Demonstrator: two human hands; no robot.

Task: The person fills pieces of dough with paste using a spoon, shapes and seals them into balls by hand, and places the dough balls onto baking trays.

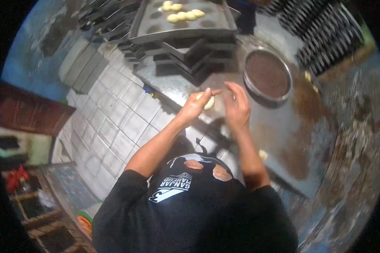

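Head view: just above frame centre the left hand (194, 106) pinches a dough ball (208, 102) over the bench (283, 126), while the right hand (237, 106), open and empty, is just beside it on the right. Beyond, up right, sits a bowl (267, 74) of dark filling; farthest, at top centre, a tray (156, 31) carries dough pieces.

left hand (195, 105) pinching, right hand (237, 106) open

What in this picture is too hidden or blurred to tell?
- Dough piece: mostly covered by the left hand, head view.
- Right hand: motion-blurred; grip unclear.
- Pan: dark filling, too blurred to identify.
- Top tray: far end cut off by the frame edge.
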